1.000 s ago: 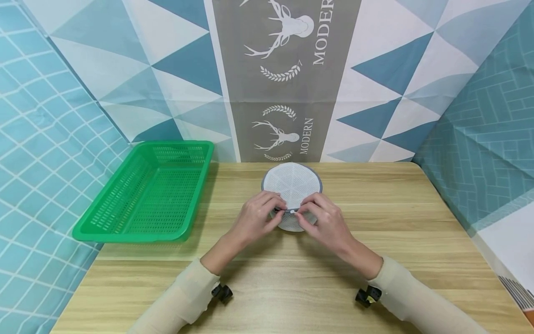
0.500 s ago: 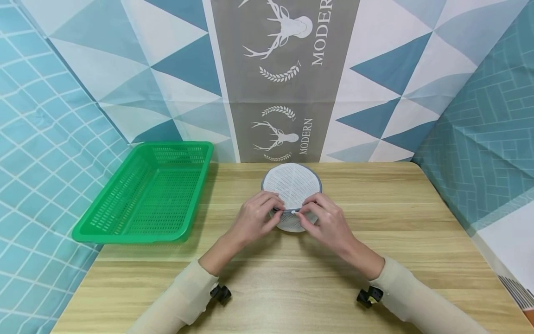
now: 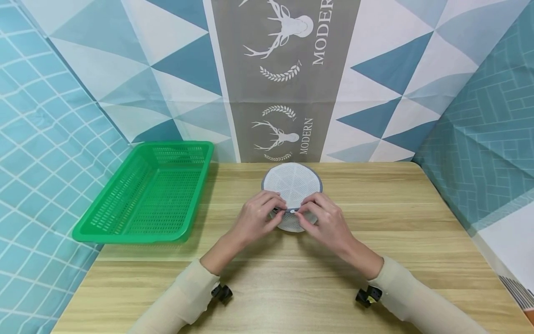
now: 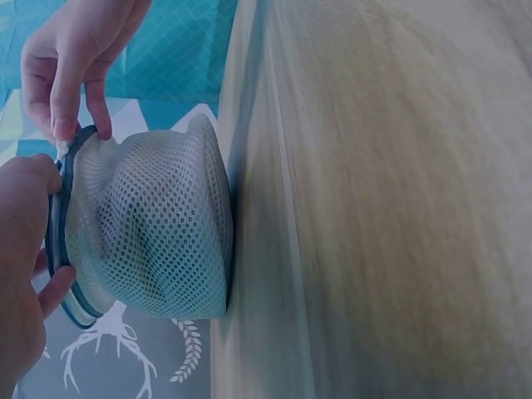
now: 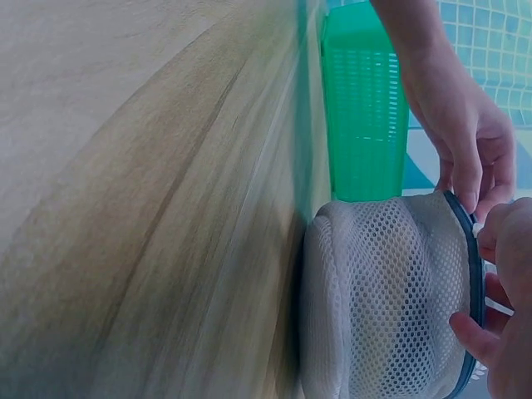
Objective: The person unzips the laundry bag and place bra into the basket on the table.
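A round white mesh bag (image 3: 292, 184) with a dark blue-grey rim stands upright on the wooden table. My left hand (image 3: 257, 215) pinches the rim's near edge on the left. On the right, my right hand (image 3: 326, 222) pinches a small white zipper pull (image 3: 293, 211) at the front of the rim. In the left wrist view the mesh side (image 4: 162, 220) bulges below the zipped rim, and the other hand (image 4: 79, 62) is at the pull. The right wrist view shows the mesh wall (image 5: 391, 291) with both hands at the dark rim. The bag's inside is hidden.
A green perforated basket (image 3: 164, 199) stands at the table's left, slanting, with nothing seen in it. Patterned cloth walls border the wooden table (image 3: 292, 287) at the back and both sides.
Both hands keep their pinch on the rim and pull. The white pull shifted very slightly right, then back left; the basket and bag have otherwise stayed in place.
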The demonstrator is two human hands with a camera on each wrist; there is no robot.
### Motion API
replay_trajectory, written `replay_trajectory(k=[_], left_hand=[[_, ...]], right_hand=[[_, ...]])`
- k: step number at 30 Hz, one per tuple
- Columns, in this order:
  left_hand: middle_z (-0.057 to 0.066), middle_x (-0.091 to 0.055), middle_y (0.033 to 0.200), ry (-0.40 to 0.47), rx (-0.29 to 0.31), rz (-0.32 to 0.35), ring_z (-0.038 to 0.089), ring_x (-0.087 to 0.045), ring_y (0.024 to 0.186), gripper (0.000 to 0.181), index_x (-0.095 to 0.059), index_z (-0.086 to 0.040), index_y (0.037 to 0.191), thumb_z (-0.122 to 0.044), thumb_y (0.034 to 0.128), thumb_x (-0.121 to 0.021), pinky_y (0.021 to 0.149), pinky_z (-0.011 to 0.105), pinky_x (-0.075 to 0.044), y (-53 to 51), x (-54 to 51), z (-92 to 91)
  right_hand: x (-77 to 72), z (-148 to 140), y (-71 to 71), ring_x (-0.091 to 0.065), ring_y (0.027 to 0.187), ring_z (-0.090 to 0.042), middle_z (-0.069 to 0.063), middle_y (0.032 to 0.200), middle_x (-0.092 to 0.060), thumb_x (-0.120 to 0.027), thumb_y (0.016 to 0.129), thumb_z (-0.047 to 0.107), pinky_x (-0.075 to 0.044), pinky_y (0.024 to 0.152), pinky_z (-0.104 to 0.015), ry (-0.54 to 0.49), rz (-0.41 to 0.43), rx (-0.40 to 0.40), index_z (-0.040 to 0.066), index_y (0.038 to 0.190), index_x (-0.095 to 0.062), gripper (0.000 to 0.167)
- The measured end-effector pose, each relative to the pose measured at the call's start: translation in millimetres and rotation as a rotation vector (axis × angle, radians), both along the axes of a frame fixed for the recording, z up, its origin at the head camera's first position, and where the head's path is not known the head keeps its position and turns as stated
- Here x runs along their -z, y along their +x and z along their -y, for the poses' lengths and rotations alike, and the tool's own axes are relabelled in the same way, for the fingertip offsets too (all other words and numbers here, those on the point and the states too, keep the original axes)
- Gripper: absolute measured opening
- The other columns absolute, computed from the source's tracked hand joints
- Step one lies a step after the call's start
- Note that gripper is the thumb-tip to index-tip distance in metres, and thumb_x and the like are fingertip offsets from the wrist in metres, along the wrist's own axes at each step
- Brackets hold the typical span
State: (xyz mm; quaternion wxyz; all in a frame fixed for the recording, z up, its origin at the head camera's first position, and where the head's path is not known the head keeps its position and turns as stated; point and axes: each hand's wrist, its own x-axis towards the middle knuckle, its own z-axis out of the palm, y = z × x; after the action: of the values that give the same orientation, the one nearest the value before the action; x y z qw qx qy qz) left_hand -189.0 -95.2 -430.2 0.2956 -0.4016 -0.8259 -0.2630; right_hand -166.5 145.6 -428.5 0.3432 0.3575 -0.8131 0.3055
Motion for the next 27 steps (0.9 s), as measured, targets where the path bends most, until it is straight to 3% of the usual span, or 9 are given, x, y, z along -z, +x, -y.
replay_trajectory(k=[14, 27], left_hand=[[0.006, -0.084, 0.113, 0.000, 0.019, 0.013, 0.028, -0.079, 0.120, 0.004, -0.078, -0.008, 0.100, -0.010, 0.0997, -0.076, 0.110, 0.043, -0.066, -0.1, 1.4, 5.4], [0.005, -0.083, 0.111, 0.018, 0.010, -0.035, 0.025, -0.078, 0.115, 0.014, -0.081, -0.010, 0.103, -0.005, 0.0911, -0.086, 0.106, 0.041, -0.067, -0.7, -1.8, 0.4]], right_hand=[[1.4, -4.0, -0.9, -0.072, 0.092, -0.022, -0.009, 0.101, -0.075, -0.090, 0.083, 0.000, -0.061, 0.073, -0.030, 0.005, 0.000, -0.002, 0.005, 0.089, -0.079, 0.014], [0.1, 0.1, -1.8, -0.072, 0.093, -0.024, -0.009, 0.100, -0.074, -0.090, 0.082, -0.003, -0.063, 0.075, -0.033, -0.008, -0.029, -0.009, 0.004, 0.089, -0.079, 0.015]])
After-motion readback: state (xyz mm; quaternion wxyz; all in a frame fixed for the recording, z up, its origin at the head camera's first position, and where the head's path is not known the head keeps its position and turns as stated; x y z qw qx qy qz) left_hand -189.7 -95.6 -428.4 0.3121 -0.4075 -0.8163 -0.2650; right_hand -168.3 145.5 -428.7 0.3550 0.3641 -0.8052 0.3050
